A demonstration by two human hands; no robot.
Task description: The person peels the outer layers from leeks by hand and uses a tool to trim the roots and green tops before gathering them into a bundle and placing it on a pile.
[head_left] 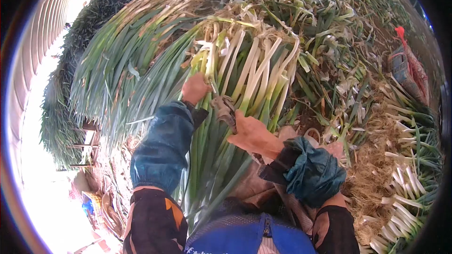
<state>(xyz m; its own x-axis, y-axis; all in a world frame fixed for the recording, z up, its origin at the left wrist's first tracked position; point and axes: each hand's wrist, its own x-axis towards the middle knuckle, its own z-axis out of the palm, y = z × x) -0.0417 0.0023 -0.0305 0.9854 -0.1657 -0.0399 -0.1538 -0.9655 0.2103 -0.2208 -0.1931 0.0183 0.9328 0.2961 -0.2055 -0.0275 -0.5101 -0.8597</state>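
Long green onions (252,68) lie in a layer before me, their white shafts and roots at the far end and green leaves running toward my lap. My left hand (197,88) is closed around a green onion stalk among them, left of the white shafts. To its right, my right hand (254,134) is closed at a dirty grey-brown hand tool (223,109) with a thin metal end that points up beside the left hand. The tool's exact kind is hard to make out. Part of its handle is hidden by the right hand.
More untrimmed onions (127,61) are heaped at the left. Loose peeled leaves (334,42) cover the ground behind and to the right. Cleaned onions (402,183) lie in a row at the right, roots inward. A red-tied bag (408,68) stands at the far right.
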